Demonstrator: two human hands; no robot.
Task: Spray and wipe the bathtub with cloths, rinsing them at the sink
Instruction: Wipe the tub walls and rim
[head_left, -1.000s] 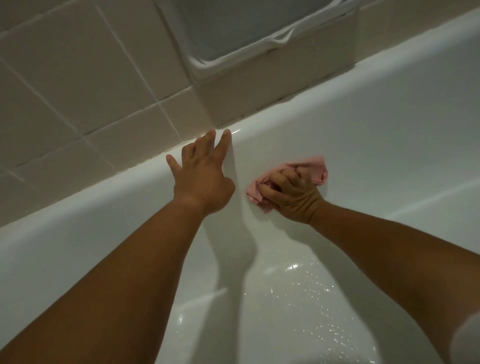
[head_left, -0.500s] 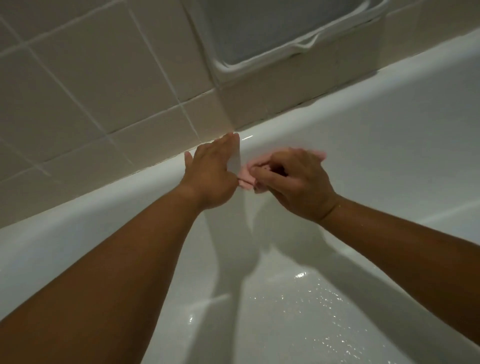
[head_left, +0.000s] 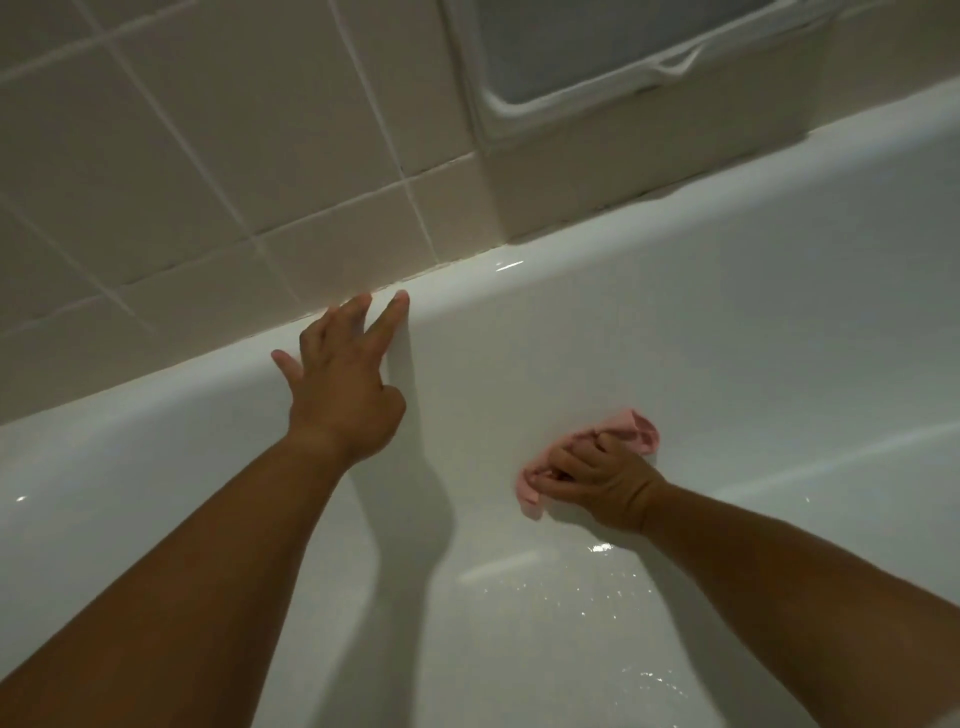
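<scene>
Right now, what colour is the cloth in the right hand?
Pink. The cloth bunched under the right hand shows clearly in the head view.
</scene>
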